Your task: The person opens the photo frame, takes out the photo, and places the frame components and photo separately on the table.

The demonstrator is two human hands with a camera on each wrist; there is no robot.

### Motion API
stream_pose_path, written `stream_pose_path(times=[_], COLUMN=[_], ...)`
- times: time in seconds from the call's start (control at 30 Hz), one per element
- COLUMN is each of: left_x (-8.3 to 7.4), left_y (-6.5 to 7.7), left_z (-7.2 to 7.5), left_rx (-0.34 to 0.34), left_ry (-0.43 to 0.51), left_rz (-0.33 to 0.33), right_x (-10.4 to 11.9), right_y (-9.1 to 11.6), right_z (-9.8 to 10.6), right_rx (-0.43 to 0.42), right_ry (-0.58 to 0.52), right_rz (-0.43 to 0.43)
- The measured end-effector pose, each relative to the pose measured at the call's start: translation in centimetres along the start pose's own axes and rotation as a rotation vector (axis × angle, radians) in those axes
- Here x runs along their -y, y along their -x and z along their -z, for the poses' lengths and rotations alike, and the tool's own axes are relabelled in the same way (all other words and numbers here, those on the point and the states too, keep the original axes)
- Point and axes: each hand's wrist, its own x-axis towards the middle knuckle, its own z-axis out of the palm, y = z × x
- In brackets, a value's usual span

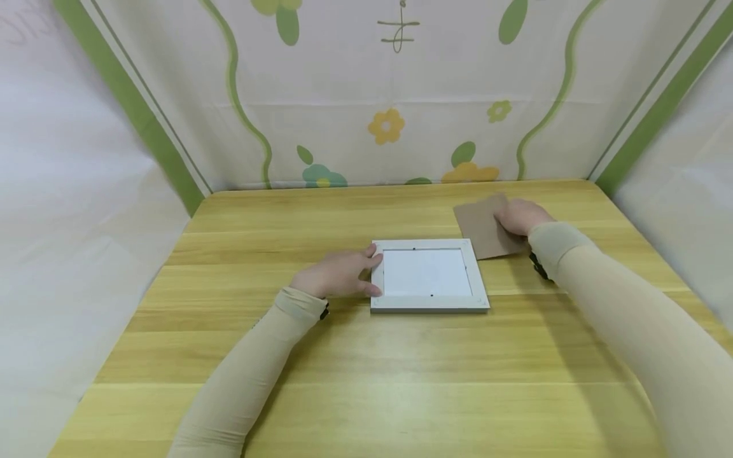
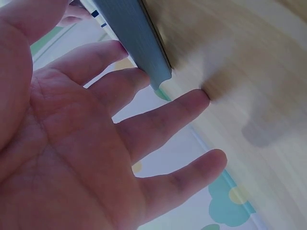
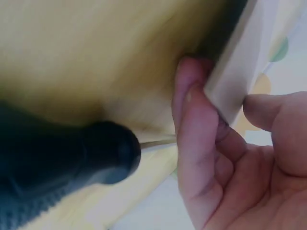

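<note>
A white picture frame [image 1: 429, 306] lies flat on the wooden table, a pale panel [image 1: 426, 273] inside its border and small dark tabs round the opening. My left hand [image 1: 340, 273] touches the frame's left side; in the left wrist view its fingers [image 2: 163, 120] are fairly straight and spread, two meeting the frame's edge [image 2: 132, 38]. To the frame's upper right, my right hand [image 1: 521, 217] pinches a thin brown board [image 1: 481, 226] between thumb and fingers. The board's edge [image 3: 230, 86] shows in the right wrist view. A black-handled tool [image 3: 112, 151] with a thin shaft, like a screwdriver, appears beside the right fingers.
The wooden table [image 1: 343, 394] ends at the back against a white cloth [image 1: 343, 76] with flowers and green lines. More white cloth [image 1: 69, 222] hangs at the left and right sides. My right forearm [image 1: 635, 318] hides part of the table.
</note>
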Motion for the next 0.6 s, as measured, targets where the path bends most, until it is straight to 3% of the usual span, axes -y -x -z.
stream_pose_path(times=[0.13,0.37,0.6], left_x=[-0.01,-0.13,-0.23], left_y=[-0.06,-0.15,-0.46], left_z=[-0.09,-0.06,0.04], left_rx=[0.009,0.012,0.006], left_ry=[0.006,0.022,0.027], left_rz=[0.013,0.033,0.046], right_x=[-0.24,-0.59,-0.85], right_y=[0.08,0.20,0.41], right_z=[0.00,0.02,-0.06], right_rx=[0.013,-0.067,-0.133], right_ry=[0.006,0.143,0.102], right_rz=[-0.011,0.029,0.014])
